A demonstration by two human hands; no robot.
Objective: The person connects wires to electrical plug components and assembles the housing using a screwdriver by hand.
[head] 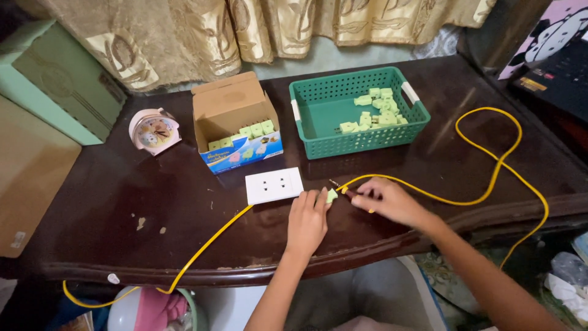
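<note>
My left hand (308, 220) rests on the dark wooden table (122, 202) and pinches a small pale green plug piece (331, 196) between its fingertips. My right hand (389, 201) grips the end of a yellow cable (490, 178) and holds its bare tip right against the green piece. A white double socket plate (274, 185) lies just left of my left hand. The yellow cable runs under it and off the table's front edge.
A green plastic basket (318, 116) with several pale green plug pieces stands at the back. An open cardboard box (233, 119) holds more of them. A small pink alarm clock (154, 130) sits at the back left. Curtains hang behind.
</note>
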